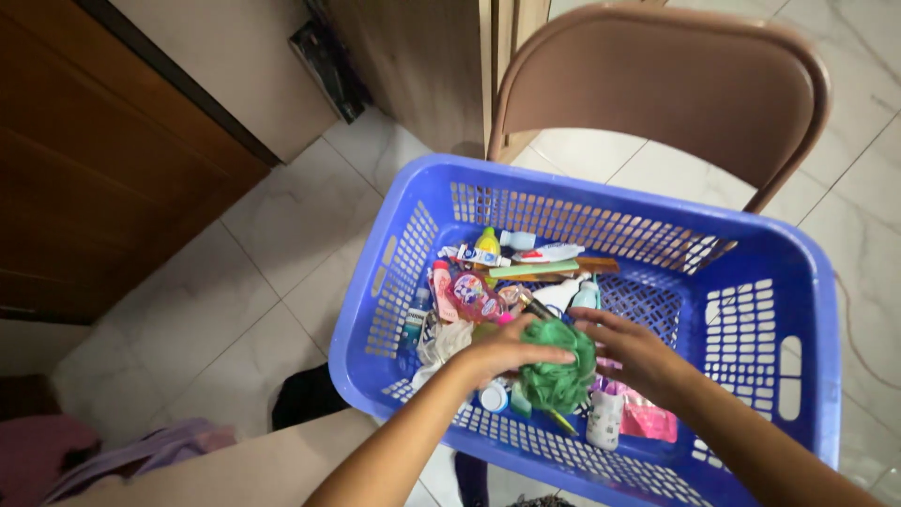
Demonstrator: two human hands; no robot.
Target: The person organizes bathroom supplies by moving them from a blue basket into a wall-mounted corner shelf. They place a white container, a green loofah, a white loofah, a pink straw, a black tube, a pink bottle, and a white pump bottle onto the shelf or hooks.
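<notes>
A blue plastic basket (798,310) rests on a brown folding chair (676,84). Inside lies a green mesh bath sponge (556,376). My left hand (502,352) lies over the sponge's left side, fingers curled on it. My right hand (633,349) reaches in from the right, fingers touching its upper right edge. Around the sponge sit small toiletries: a pink packet (474,296), white tubes (549,252), a yellow-capped bottle (487,240), a white bottle (604,418) and a comb (535,269).
White marble tile floor (282,253) surrounds the chair. A wooden door or cabinet (84,169) stands at left. A dark object (305,394) lies on the floor beside the basket. Purple cloth (150,451) sits bottom left, next to a beige surface (253,469).
</notes>
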